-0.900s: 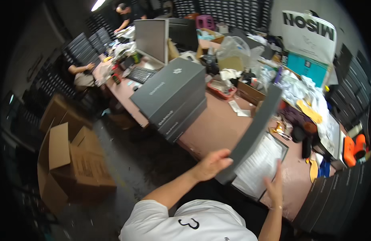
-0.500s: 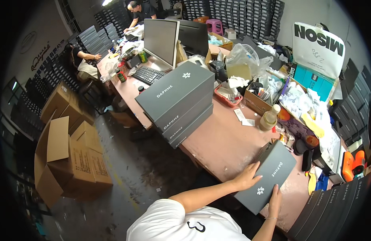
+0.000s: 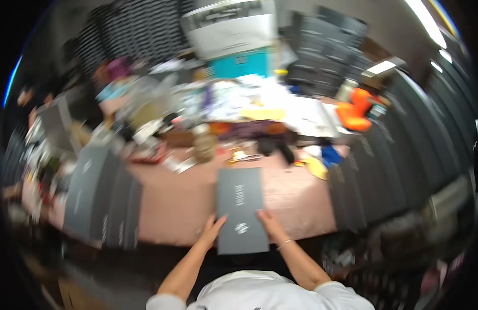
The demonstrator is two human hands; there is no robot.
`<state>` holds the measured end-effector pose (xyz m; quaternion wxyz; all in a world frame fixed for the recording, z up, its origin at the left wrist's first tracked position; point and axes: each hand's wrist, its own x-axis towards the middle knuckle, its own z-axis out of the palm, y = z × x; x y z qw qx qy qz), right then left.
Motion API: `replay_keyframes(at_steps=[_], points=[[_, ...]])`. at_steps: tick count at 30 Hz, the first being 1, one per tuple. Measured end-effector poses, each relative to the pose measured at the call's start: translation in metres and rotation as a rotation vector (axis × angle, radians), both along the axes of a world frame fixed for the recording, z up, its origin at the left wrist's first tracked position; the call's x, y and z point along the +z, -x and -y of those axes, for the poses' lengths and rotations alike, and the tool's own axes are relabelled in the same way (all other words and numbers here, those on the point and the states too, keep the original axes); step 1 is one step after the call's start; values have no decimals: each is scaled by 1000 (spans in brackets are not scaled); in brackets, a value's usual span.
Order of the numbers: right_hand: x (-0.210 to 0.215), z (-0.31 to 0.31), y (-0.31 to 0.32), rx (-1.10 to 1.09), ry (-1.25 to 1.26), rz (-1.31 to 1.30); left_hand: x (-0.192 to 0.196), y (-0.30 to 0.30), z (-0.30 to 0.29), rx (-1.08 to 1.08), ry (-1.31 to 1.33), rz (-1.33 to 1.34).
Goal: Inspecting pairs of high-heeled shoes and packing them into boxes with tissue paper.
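grey oblong box (image 3: 241, 209) | white marks on top | closed | lid up | between left and right fingers (image 3: 263, 215), touching both

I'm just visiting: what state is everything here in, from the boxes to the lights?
Grey box: closed, lid on
Left hand: at the box's left edge, grip unclear
Right hand: at the box's right edge, grip unclear
Left box stack: stacked, looks closed
Bottle: upright, cap too blurred
Monitor: upright, on or off unclear
Ceiling light: lit
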<state>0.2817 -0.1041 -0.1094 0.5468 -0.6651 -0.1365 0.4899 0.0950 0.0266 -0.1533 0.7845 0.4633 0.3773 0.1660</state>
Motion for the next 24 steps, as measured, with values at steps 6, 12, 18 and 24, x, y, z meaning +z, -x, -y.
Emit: replay_keyframes(at_steps=[6, 12, 18, 24], points=[[116, 15, -31, 182, -395, 846, 106, -35, 30, 94, 255, 548], [277, 88, -25, 124, -71, 2707, 315, -121, 34, -202, -17, 861], [412, 156, -95, -415, -107, 3085, 460, -189, 75, -472, -189, 931], [479, 258, -140, -212, 272, 2343, 413, -200, 105, -662, -974, 700]])
